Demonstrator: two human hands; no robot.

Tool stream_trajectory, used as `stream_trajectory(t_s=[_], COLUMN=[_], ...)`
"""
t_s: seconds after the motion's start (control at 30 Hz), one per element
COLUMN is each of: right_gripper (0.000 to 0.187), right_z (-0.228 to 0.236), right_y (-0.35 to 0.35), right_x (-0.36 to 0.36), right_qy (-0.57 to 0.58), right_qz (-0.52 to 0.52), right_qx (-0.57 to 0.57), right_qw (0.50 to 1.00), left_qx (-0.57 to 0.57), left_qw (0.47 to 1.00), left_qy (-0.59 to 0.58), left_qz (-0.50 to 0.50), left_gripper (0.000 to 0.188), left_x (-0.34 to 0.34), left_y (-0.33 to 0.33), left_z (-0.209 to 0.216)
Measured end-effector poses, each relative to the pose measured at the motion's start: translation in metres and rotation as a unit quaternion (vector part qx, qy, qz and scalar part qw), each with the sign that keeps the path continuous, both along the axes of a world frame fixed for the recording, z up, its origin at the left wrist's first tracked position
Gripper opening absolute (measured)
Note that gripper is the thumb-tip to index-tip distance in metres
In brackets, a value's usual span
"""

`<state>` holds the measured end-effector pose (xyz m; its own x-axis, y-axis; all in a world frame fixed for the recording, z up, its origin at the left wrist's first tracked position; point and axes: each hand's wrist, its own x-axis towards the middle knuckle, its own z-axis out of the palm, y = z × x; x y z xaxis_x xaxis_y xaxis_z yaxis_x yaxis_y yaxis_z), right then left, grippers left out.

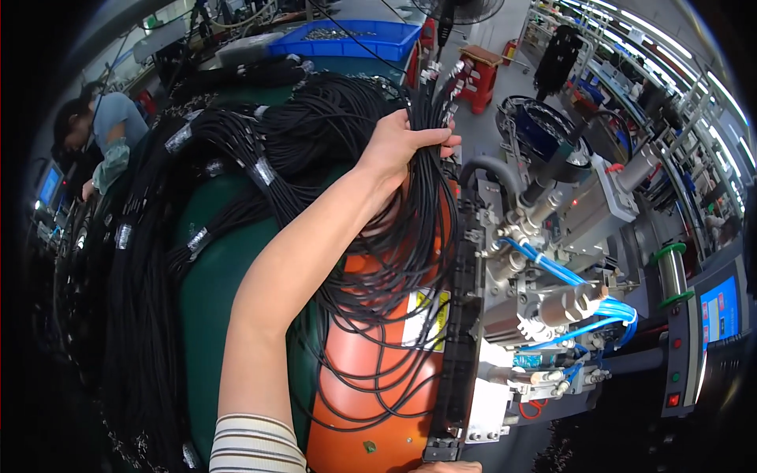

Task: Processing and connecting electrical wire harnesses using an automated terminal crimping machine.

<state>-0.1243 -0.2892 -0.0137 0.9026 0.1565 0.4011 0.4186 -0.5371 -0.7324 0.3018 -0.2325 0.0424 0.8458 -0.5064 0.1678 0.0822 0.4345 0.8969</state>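
My left hand (400,148) reaches far forward, its fingers wrapped round a bundle of black cables (430,185). Above the grip, the cable ends with metallic connectors stick up. Below it, the cables fall in loose loops across an orange machine cover (347,394), partly over a yellow and white label (426,319). Only a sliver of my right hand (448,467) shows at the lower edge, by the bottom of the black rail (461,339); its fingers are out of sight.
Taped bundles of black cable (142,315) cover much of the green table (213,292) on the left. A blue tray (347,39) of small parts stands behind. Metal machinery with blue air hoses (568,276) and a control screen (719,311) fill the right. A co-worker (114,118) bends at far left.
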Motion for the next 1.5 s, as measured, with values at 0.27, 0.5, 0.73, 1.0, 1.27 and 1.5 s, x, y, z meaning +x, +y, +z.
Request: stream_trajectory(t_s=[0.27,0.5,0.73,1.0,1.27,1.5], right_gripper=[0.015,0.013,0.013,0.012,0.012,0.011], right_z=[0.000,-0.005,-0.003,0.010,0.009,0.007], right_y=[0.002,0.004,0.002,0.005,0.006,0.008], right_x=[-0.003,-0.005,-0.006,-0.001,-0.001,-0.001], right_qy=[0.021,0.005,0.016,0.024,0.002,-0.013], right_qz=[-0.006,-0.019,-0.020,-0.016,-0.017,-0.024], right_qx=[-0.031,-0.049,-0.064,-0.040,-0.040,-0.048], right_qw=[0.999,0.999,0.998,0.999,0.999,0.998], left_qx=[-0.127,-0.121,-0.123,-0.136,-0.155,-0.157], left_qw=[0.991,0.988,0.986,0.978,0.973,0.969], left_qy=[-0.023,-0.053,-0.025,-0.074,-0.099,-0.125], left_qz=[0.032,0.082,0.109,0.139,0.141,0.148], left_gripper=[0.024,0.022,0.021,0.022,0.021,0.023], left_x=[-0.037,-0.049,-0.056,-0.060,-0.066,-0.064], left_y=[0.055,0.065,0.066,0.062,0.057,0.062], left_z=[0.026,0.031,0.036,0.030,0.026,0.021])
